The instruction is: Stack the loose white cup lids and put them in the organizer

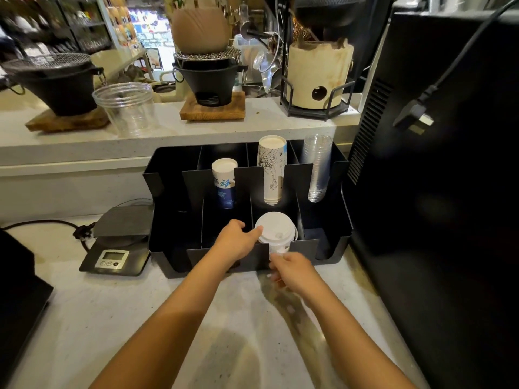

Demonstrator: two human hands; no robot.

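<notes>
A stack of white cup lids [276,230] sits in the front middle compartment of the black organizer [165,220], its top lid facing me. My left hand [238,240] reaches over the organizer's front wall and its fingertips touch the stack's left edge. At the front wall just below the stack, my right hand [292,269] has its fingers curled against the stack's lower part. How firmly either hand grips the lids is hard to tell.
The organizer's back slots hold a blue-printed paper cup stack [223,182], a tall white paper cup stack [271,169] and clear plastic cups [317,167]. A digital scale [118,242] sits to the left. A black machine [438,164] stands at the right. The raised shelf [84,138] behind carries stoves and a clear jar [126,108].
</notes>
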